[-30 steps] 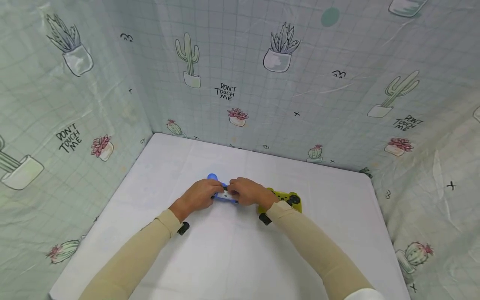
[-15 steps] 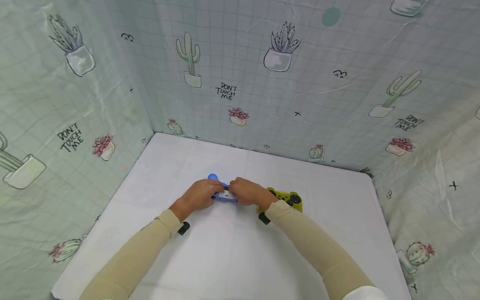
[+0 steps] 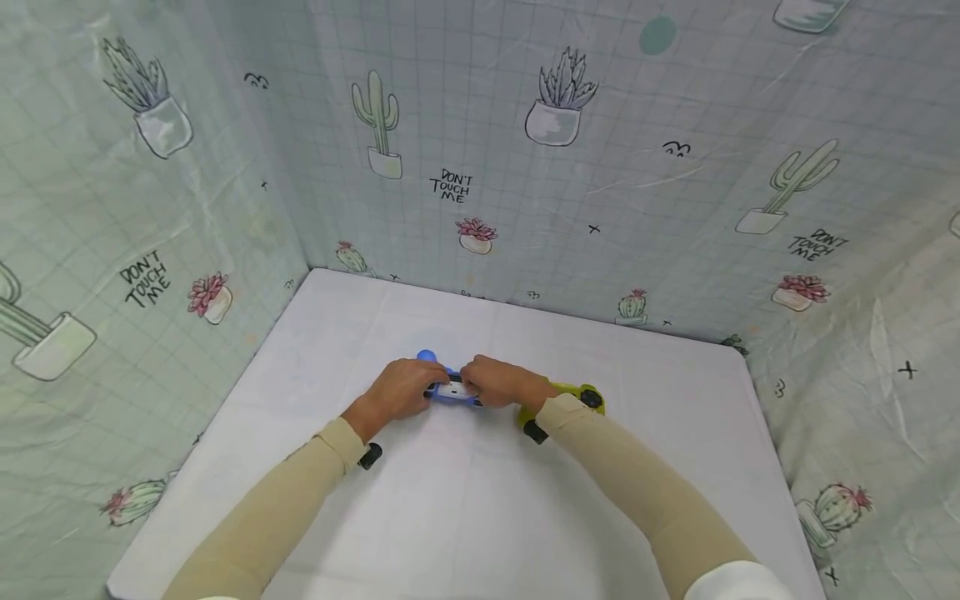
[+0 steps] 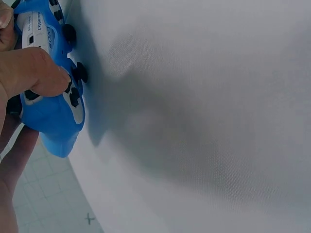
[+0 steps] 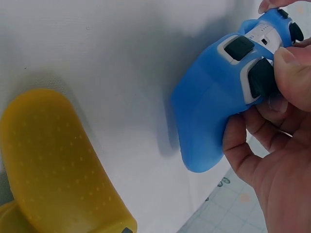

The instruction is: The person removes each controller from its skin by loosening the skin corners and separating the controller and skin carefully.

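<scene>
A game controller [image 3: 452, 388] with a white body and blue cover is held between both hands near the middle of the table. My left hand [image 3: 403, 388] grips its left end; in the left wrist view the thumb [image 4: 48, 73] lies across it by the buttons and the thumbsticks face the table. My right hand [image 3: 497, 382] holds the other end, with the thumb [image 5: 291, 73] at the dark triggers and fingers beneath, as the right wrist view shows. The blue cover [image 5: 209, 97] wraps the grip there. Part of the controller is hidden behind the fingers.
A yellow controller [image 3: 568, 388] lies on the white table [image 3: 450, 517] beside my right wrist, partly hidden by the forearm. Its yellow grip [image 5: 53, 155] fills the lower left of the right wrist view. Patterned curtains [image 3: 510, 183] rise behind and on both sides.
My right hand and wrist have shifted slightly, and the forearm now hides more of the yellow controller. The left hand's hold looks the same.
</scene>
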The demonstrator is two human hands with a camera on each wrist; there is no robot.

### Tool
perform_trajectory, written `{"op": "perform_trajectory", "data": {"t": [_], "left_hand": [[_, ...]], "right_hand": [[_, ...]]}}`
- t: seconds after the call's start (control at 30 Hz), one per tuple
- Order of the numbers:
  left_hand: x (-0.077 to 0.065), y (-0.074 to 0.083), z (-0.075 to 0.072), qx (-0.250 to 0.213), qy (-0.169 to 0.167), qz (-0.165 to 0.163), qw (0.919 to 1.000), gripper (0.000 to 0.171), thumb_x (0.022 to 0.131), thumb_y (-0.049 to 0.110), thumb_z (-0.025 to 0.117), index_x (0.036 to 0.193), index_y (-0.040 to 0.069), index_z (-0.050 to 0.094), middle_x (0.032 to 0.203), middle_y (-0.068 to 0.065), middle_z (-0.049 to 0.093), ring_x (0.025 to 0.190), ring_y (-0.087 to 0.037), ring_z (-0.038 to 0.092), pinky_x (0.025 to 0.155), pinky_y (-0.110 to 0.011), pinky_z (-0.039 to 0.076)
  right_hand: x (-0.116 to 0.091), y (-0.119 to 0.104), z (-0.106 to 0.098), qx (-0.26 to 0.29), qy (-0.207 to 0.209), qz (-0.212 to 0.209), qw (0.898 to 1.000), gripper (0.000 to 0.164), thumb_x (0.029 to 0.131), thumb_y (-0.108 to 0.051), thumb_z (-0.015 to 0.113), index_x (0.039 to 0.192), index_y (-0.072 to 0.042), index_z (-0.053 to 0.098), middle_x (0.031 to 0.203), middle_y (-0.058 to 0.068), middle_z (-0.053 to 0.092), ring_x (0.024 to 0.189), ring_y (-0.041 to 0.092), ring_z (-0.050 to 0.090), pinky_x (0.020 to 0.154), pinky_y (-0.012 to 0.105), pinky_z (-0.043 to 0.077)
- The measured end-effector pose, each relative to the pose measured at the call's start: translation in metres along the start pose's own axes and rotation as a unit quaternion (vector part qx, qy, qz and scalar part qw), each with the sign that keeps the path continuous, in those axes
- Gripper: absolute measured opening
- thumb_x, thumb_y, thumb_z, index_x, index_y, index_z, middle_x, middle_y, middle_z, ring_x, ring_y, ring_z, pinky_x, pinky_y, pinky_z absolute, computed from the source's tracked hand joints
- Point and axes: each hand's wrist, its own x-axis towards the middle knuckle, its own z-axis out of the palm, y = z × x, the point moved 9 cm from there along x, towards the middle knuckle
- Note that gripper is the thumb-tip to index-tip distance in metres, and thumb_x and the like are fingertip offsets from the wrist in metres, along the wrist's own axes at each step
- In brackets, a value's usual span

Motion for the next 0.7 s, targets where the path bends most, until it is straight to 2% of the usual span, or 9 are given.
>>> {"op": "perform_trajectory", "data": {"t": [0.17, 0.37, 0.5, 0.7], "left_hand": [[0.0, -0.001, 0.001, -0.003, -0.01, -0.007, 0.9999, 0.04, 0.078, 0.005, 0.085, 0.116, 0.017, 0.079, 0.118, 0.001, 0.079, 0.096, -0.015, 0.074, 0.087, -0.036, 0.063], [0.001, -0.002, -0.001, -0.006, -0.024, -0.009, 0.9997, 0.039, 0.079, 0.006, 0.085, 0.116, 0.018, 0.078, 0.111, 0.001, 0.08, 0.079, -0.01, 0.065, 0.083, -0.035, 0.063], [0.002, -0.004, 0.0, -0.003, -0.037, -0.017, 0.9992, 0.039, 0.08, 0.008, 0.086, 0.117, 0.019, 0.078, 0.113, 0.0, 0.08, 0.078, -0.01, 0.062, 0.085, -0.035, 0.063], [0.003, -0.004, 0.001, -0.006, -0.042, -0.018, 0.9989, 0.039, 0.08, 0.011, 0.086, 0.118, 0.018, 0.077, 0.112, -0.001, 0.08, 0.075, -0.01, 0.057, 0.083, -0.035, 0.063]], "right_hand": [[-0.002, 0.001, 0.002, 0.015, 0.006, -0.012, 1.0, 0.021, 0.097, 0.005, 0.054, 0.087, -0.013, 0.058, 0.086, -0.004, 0.053, 0.091, 0.015, 0.047, 0.081, 0.028, 0.041], [-0.011, 0.004, 0.0, 0.012, 0.032, -0.033, 0.999, 0.021, 0.1, 0.002, 0.054, 0.086, -0.013, 0.057, 0.087, -0.002, 0.055, 0.093, 0.016, 0.048, 0.082, 0.029, 0.041], [-0.018, 0.005, -0.001, 0.007, 0.05, -0.041, 0.998, 0.018, 0.102, 0.0, 0.056, 0.088, -0.012, 0.057, 0.088, -0.001, 0.056, 0.094, 0.017, 0.048, 0.083, 0.03, 0.042], [-0.024, 0.012, 0.001, -0.007, 0.056, -0.023, 0.998, 0.011, 0.104, -0.008, 0.059, 0.094, -0.012, 0.061, 0.091, -0.002, 0.057, 0.099, 0.016, 0.049, 0.085, 0.029, 0.046]]}}
